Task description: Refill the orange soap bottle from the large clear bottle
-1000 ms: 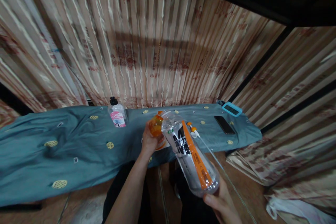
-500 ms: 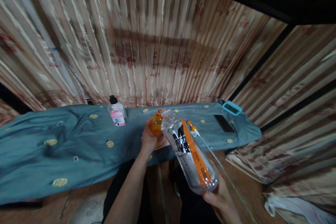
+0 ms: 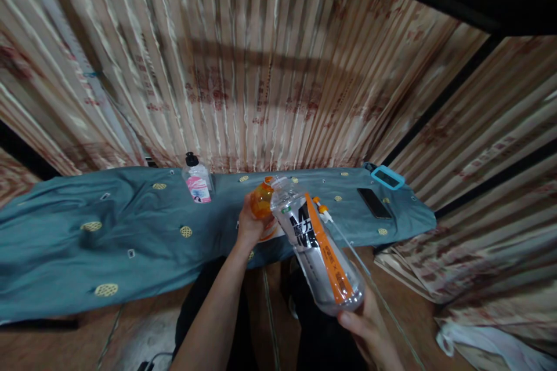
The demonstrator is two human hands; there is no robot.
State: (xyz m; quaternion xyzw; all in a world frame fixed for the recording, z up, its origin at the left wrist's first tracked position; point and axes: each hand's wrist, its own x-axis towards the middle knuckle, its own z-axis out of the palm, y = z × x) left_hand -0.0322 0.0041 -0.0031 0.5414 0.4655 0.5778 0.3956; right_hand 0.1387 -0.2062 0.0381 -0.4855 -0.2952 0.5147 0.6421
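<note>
My left hand (image 3: 249, 221) is wrapped round an orange see-through bottle (image 3: 263, 200), whose lower part carries a white and orange label. In my right hand (image 3: 365, 322) is the base of a large clear plastic bottle (image 3: 319, 249) with an orange stripe and black lettering. The clear bottle lies tilted, its mouth up against the orange bottle's mouth; whether liquid passes between them I cannot tell. Just behind the clear bottle is an orange and white pump head (image 3: 322, 210) with a long pale tube hanging from it.
A teal cloth (image 3: 148, 243) covers the narrow surface. On it are a clear pump-top bottle (image 3: 198, 179) with a pink label, a black phone (image 3: 374, 203) and a blue-framed device (image 3: 388, 177). Pleated curtains (image 3: 261, 69) hang behind and to the right.
Both bottles stay mouth to mouth in my hands, with the clear one at nearly the same tilt. The whole view has shifted slightly.
</note>
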